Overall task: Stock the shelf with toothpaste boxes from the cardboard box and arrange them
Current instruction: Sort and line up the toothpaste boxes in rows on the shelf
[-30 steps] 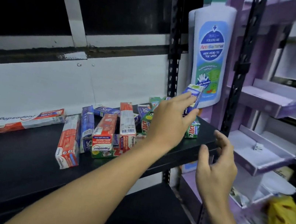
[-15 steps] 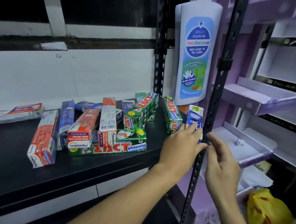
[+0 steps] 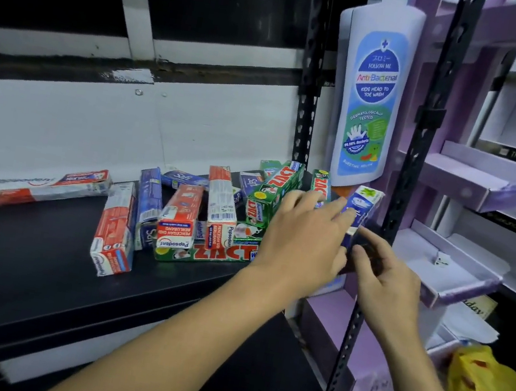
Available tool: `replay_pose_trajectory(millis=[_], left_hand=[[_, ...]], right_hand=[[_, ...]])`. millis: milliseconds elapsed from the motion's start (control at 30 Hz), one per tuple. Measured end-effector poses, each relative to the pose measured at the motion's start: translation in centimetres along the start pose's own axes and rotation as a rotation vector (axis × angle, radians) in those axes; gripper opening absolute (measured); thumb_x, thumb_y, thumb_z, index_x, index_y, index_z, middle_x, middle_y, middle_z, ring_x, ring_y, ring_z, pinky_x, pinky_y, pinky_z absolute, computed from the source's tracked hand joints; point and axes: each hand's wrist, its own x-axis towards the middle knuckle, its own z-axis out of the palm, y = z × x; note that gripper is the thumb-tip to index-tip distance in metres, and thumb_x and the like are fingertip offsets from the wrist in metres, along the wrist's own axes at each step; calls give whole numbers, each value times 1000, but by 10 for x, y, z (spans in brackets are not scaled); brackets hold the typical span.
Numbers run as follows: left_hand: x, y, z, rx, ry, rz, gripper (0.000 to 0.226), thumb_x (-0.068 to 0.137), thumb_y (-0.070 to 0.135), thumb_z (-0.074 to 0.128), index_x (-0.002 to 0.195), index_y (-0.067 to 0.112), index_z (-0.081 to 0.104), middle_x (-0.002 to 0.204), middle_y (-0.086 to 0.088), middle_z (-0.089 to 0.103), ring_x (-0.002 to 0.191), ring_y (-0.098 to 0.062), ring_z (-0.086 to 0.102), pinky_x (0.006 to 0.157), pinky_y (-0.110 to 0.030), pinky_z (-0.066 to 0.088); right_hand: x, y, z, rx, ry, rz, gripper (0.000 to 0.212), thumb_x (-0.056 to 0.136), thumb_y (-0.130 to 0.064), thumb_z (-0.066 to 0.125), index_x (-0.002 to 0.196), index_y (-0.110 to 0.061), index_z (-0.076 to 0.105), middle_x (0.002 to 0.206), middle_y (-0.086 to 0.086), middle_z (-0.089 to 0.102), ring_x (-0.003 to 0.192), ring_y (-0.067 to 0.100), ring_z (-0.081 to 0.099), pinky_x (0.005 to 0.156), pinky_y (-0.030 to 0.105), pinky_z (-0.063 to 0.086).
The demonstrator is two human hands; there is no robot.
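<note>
Left hand point(image 3: 304, 236) grips a blue-white cardboard toothpaste box point(image 3: 364, 202) at the right end of the black metal shelf point(image 3: 36, 265); right hand point(image 3: 385, 279) pinches its lower end.

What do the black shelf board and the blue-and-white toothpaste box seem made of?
Black shelf board: probably painted metal or laminate, smooth semi-matte, showing soft reflections. Blue-and-white toothpaste box: thin printed cardboard, slightly glossy, with sharp folded edges.

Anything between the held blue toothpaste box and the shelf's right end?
Nothing visible. The blue toothpaste box is over the black shelf's right end, between a green Zact box and the black upright; left hand and right hand hide the spot beneath.
</note>
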Motion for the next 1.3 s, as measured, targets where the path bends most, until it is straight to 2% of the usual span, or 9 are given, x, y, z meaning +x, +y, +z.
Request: replay_pose_trajectory(millis=[133,467,600,667,767,867,967,1100,1300], left_hand=[[-23,-29,-31,0,114,-54,41,82,40,60,118,22,68,125,6,66,115,-23,55,102,-39,28],[-120,-141,-86,-63,235,-531,34,91,39,48,118,29,67,125,14,65,115,-13,57,102,-36,35],[-163,-168,-67,-183,56,-725,44,90,50,47,128,31,60,127,6,64,119,-20,56,101,-41,44],[-181,-170,-58,-240,-57,-721,54,93,61,45,139,36,51,145,10,51,134,-15,47,108,-38,41],[-195,-171,-61,-257,13,-718,62,89,67,50,142,35,49,152,13,40,138,-6,41,113,-31,37],[-205,-176,-74,-286,92,-751,60,83,63,59,133,30,61,138,12,58,120,-3,58,100,-28,49],[-227,-188,-86,-316,194,-844,40,80,53,60,111,30,73,97,16,74,85,-1,68,78,-29,56],[-249,-195,-96,-335,272,-837,34,87,32,64,120,33,70,108,21,71,98,11,63,90,-23,53],[-240,-185,-93,-196,205,-845,47,68,68,65,93,28,67,96,19,68,85,1,62,76,-20,50]], right_hand=[[-9,-29,10,-162,139,-144,30,91,-20,62,120,-26,65,105,-7,69,100,23,54,78,24,32],[-42,-125,74,-66,-33,-617,32,90,-27,60,120,-20,65,122,-8,65,111,20,53,95,36,43],[-59,-148,100,-118,-93,-779,33,89,-25,63,122,-18,66,127,-7,63,114,23,53,97,39,41],[-65,-157,110,-153,-118,-807,32,90,-26,62,121,-17,67,128,-6,63,115,24,53,97,41,41],[-70,-161,120,-286,-165,-785,32,88,-27,62,119,-18,66,130,-4,63,118,26,51,99,43,40],[-76,-164,125,-326,-149,-772,33,83,-21,67,116,-17,68,132,1,61,125,30,48,102,48,37],[-91,-174,128,-209,-29,-842,27,81,-12,67,107,-14,71,130,5,62,127,35,49,101,51,37],[-112,-182,146,-101,-127,-985,22,84,-12,64,104,-10,72,122,4,66,117,33,55,96,45,43],[-117,-175,178,-196,-384,-879,31,80,-8,69,111,-10,68,114,1,65,104,23,59,90,33,49]])
